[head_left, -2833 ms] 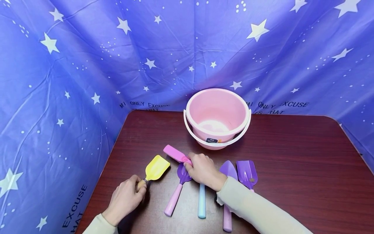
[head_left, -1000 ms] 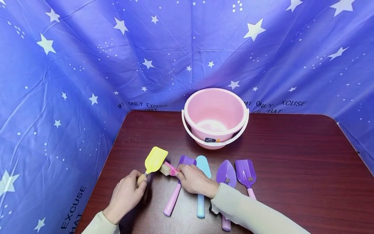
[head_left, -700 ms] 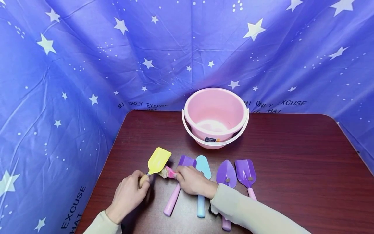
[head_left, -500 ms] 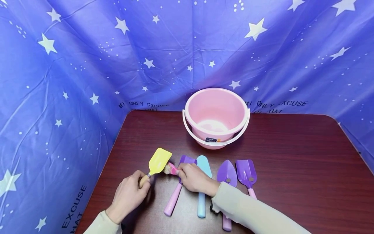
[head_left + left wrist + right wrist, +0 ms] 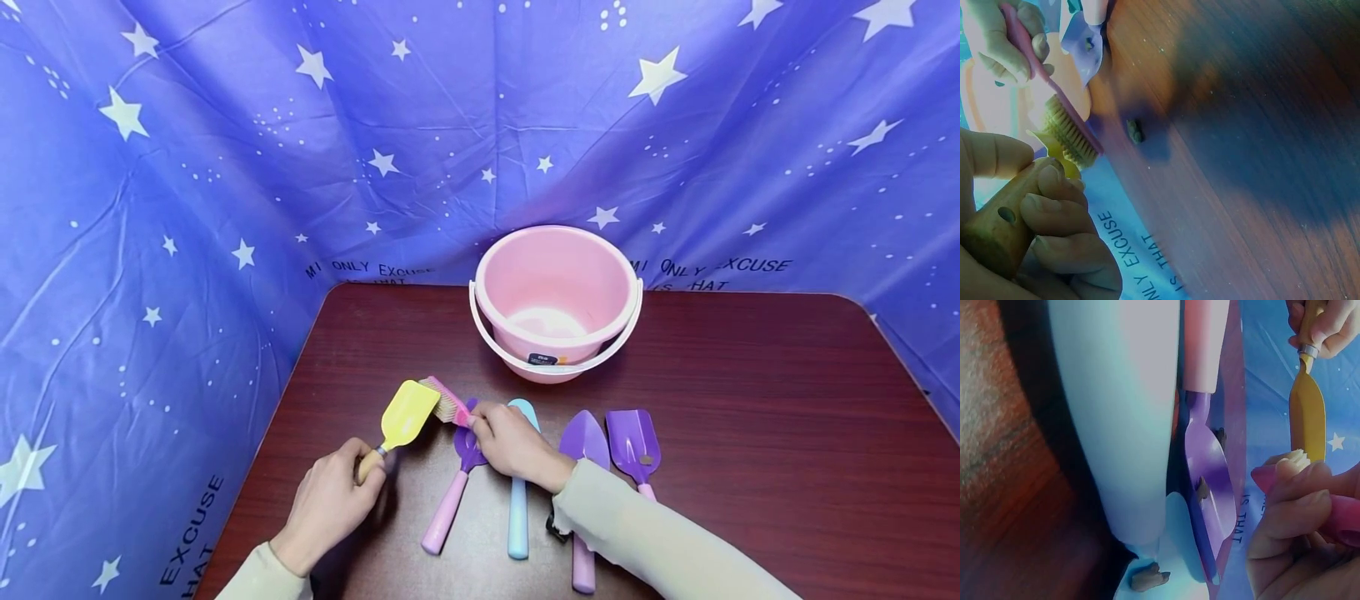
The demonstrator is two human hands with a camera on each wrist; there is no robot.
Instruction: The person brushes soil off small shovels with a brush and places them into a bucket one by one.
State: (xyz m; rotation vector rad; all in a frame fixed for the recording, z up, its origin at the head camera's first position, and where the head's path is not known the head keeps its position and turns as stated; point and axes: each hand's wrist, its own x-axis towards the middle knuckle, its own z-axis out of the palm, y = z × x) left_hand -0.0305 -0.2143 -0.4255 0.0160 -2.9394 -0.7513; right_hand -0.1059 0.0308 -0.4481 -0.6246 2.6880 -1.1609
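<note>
My left hand grips the wooden handle of a small yellow shovel, its blade raised over the table and angled away. In my right hand is a pink brush, held by its handle with pale bristles toward the shovel. In the head view the bristles overlap the blade's upper right edge, and in the left wrist view the bristles come right up against the yellow blade. My right hand hangs over a purple shovel with a pink handle and a light blue trowel, hiding parts of both.
Under the right sleeve lies a pointed purple trowel, with another purple shovel beside it. Brown lumps sit on some blades, such as one lump on the blue trowel. A pink bucket stands behind, before a starry cloth.
The brush has come to the shovel, gone low along its right side, then moved up and away to the blade's upper edge. The yellow shovel has risen and shifted slightly right.
</note>
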